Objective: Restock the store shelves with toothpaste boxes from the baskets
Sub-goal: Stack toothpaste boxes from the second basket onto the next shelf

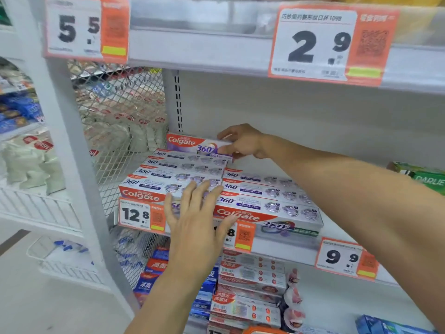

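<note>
Middle shelf [284,247] partly stocked: two flat rows of Colgate boxes, left row [173,174] and right row [267,198], reaching the front edge. Right hand [240,142] pinching one further toothpaste box [192,144] by its end, held on edge at the back of the left row, apparently not yet laid flat. Left hand [195,213] spread, fingers straight, against the front boxes. Bare shelf space remaining beside the right row and above both rows. Baskets out of view, so remaining stock unknown.
</note>
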`<state>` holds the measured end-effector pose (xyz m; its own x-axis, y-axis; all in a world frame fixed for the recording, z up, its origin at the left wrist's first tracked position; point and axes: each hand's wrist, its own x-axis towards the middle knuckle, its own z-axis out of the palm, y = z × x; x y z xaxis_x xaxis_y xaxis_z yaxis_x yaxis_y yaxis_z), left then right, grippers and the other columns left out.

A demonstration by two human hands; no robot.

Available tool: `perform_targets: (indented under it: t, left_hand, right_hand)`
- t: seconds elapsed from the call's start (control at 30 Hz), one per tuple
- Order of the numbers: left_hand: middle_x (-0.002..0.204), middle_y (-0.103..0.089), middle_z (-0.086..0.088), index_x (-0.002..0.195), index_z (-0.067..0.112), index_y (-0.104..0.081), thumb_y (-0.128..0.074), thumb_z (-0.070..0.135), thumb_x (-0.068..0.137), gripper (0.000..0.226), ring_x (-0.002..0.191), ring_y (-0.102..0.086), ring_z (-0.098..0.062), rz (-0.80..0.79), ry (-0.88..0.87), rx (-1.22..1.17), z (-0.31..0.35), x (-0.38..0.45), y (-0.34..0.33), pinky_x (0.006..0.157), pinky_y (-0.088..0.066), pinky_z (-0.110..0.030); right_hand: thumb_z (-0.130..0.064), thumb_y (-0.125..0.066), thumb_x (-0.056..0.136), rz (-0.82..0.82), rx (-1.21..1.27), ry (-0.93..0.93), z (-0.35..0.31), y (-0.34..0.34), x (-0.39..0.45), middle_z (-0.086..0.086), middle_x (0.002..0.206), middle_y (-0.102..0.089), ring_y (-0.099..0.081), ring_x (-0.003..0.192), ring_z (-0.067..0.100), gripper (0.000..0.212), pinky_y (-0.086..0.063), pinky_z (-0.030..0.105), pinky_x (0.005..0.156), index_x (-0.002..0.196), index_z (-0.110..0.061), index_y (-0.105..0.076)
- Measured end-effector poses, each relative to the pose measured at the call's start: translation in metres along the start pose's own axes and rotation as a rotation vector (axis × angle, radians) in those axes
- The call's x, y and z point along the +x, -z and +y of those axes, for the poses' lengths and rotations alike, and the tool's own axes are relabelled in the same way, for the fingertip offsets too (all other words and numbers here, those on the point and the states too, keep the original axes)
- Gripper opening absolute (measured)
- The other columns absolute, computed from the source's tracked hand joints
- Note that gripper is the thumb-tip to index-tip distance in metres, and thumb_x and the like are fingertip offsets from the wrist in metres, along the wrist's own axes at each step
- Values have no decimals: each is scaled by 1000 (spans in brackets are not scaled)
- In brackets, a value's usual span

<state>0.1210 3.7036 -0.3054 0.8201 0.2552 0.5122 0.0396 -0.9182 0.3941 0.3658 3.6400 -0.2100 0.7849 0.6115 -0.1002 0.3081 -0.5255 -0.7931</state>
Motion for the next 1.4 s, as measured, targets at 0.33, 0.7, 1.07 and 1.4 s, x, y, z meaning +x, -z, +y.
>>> perform_targets:
  t: [0.33, 0.7, 1.07, 1.4]
  left_hand:
    - [148, -46, 6, 138, 31, -50, -44, 60, 93, 54, 146, -30, -20, 20, 7, -16, 2, 0, -1, 118, 1, -53]
    - [150, -44, 7, 139, 30, -50, -45, 59, 93, 54, 148, -26, -19, 14, 15, -21, 3, -1, -1, 119, 3, -54]
    - [118, -63, 8, 114, 21, -66, -62, 33, 86, 31, 121, -50, -17, 208, -120, -300, 30, -3, 29, 107, -33, -45]
    - [69, -61, 14, 85, 21, -67, -61, 28, 91, 11, 66, -57, -10, -590, -298, -321, 119, -77, -45, 66, -48, -29]
  right_hand:
    - [-17, -74, 87, -198, 151, -70, 12, -9, 4, 5, 122, -69, -64, 114, 18, 42, -55, 31, 95, 127, -15, -61]
    - [-20, -70, 92, -203, 129, -90, 10, -12, 2, 6, 126, -65, -60, 121, 22, 40, -52, 31, 98, 130, -17, -58]
    - [-16, -75, 88, 275, -125, 418, -19, 9, -160, -8, 88, -73, -66, 76, 4, 5, -51, 21, 72, 91, -19, -72]
    - [-8, -75, 86, -540, -166, -312, 183, -39, -372, -2, 87, -75, -69, 78, 22, 19, -57, 41, 78, 103, -15, -69]
